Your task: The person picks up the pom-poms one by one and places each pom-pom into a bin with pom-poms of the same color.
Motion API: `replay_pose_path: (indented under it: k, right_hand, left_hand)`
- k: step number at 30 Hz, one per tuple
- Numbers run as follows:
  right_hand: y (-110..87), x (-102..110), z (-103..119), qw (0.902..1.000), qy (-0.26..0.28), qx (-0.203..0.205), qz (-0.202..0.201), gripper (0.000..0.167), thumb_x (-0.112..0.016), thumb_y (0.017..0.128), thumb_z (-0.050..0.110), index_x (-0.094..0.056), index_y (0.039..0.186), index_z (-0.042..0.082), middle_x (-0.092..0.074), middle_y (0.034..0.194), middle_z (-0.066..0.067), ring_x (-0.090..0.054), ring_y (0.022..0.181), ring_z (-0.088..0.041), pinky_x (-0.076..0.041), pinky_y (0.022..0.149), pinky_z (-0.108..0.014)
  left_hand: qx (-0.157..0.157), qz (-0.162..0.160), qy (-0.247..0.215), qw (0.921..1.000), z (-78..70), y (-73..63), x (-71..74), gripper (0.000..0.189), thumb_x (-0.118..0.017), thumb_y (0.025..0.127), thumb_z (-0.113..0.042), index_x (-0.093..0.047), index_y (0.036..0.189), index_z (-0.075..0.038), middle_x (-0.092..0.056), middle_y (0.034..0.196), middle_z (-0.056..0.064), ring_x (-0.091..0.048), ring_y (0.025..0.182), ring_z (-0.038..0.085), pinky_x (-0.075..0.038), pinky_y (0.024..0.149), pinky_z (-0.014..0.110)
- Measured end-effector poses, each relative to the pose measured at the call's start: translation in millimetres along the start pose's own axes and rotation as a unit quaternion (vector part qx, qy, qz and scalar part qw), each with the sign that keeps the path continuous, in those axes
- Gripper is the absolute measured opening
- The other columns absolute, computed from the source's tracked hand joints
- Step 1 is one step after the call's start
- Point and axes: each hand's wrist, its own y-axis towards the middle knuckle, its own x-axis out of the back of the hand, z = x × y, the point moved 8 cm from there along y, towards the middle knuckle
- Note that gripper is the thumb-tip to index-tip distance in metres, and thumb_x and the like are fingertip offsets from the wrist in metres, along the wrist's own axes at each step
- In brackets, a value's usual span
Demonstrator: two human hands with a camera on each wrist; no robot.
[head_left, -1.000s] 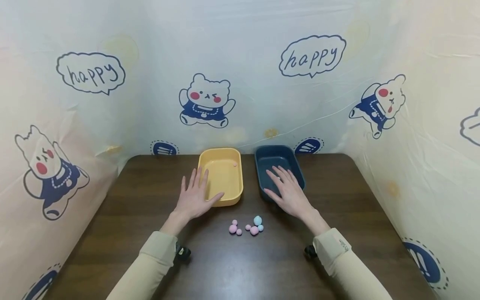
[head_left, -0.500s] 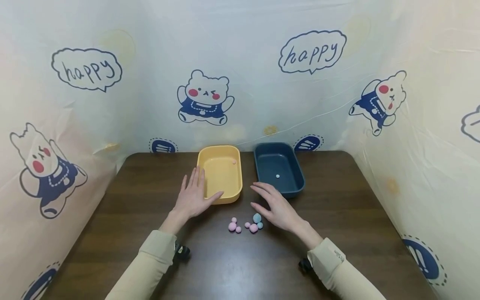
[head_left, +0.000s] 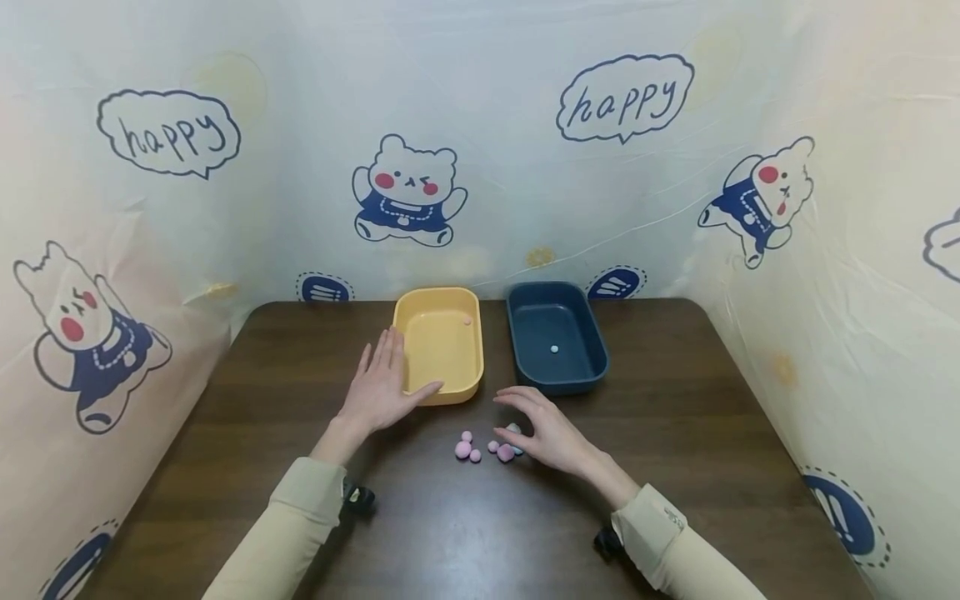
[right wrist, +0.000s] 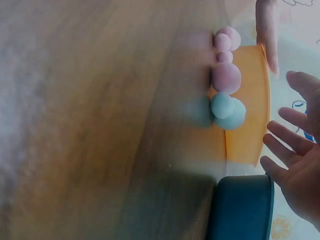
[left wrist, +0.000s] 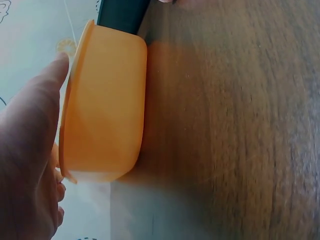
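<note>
My left hand [head_left: 375, 393] lies spread at the near left corner of a yellow tray [head_left: 442, 398], its thumb along the near rim. My right hand [head_left: 551, 433] hovers over small balls on the table, fingers spread and slightly bent, holding nothing. Partly under it are two light blue balls [right wrist: 232, 117], beside a larger pink ball [head_left: 506, 453] and a small pink ball [head_left: 492, 447]. Just left lies a trio of pink balls [head_left: 463, 450]. Inside the yellow tray is a tiny pink ball [head_left: 467, 321]. A dark blue tray [head_left: 558, 387] holds one tiny pale ball [head_left: 554, 349].
Both trays stand side by side at the back of the brown wooden table [head_left: 660, 467]. Behind it hangs a printed curtain [head_left: 510, 192] with bears and lettering. Each sleeve has a small black wrist camera [head_left: 360, 500] below it.
My right hand has drawn back from over the blue tray, toward me and slightly left, to the balls. The tiny pale ball in that tray has come into view. My left hand has barely moved.
</note>
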Motion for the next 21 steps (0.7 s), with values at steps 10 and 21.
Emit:
replay_pose_path:
  k: [10,21]
  right_hand:
    - [-2.8,-7.3,-4.0,0.9987,0.036,-0.024,0.027,0.039,-0.086,0.097,0.023,-0.076,0.132,0.010,-0.071,0.140,-0.006,-0.063,0.134,-0.025,-0.055,0.118,-0.055]
    - [-4.9,-19.4,-1.3,0.9979,0.045,-0.013,0.044,0.036,-0.084,0.099,0.020,-0.074,0.131,0.008,-0.072,0.134,-0.005,-0.065,0.126,-0.020,-0.059,0.112,-0.048]
  left_hand:
    - [0.000,0.005,0.018,0.9998,7.9,-0.4,-0.6,0.130,-0.049,0.095,-0.090,-0.006,0.175,0.002,-0.008,0.185,0.023,-0.010,0.174,0.043,-0.011,0.140,0.067]
    - [-0.002,0.009,0.006,0.9999,10.6,-2.5,-4.6,0.130,-0.049,0.094,-0.091,-0.005,0.175,0.001,-0.006,0.186,0.021,-0.011,0.174,0.043,-0.009,0.141,0.066]
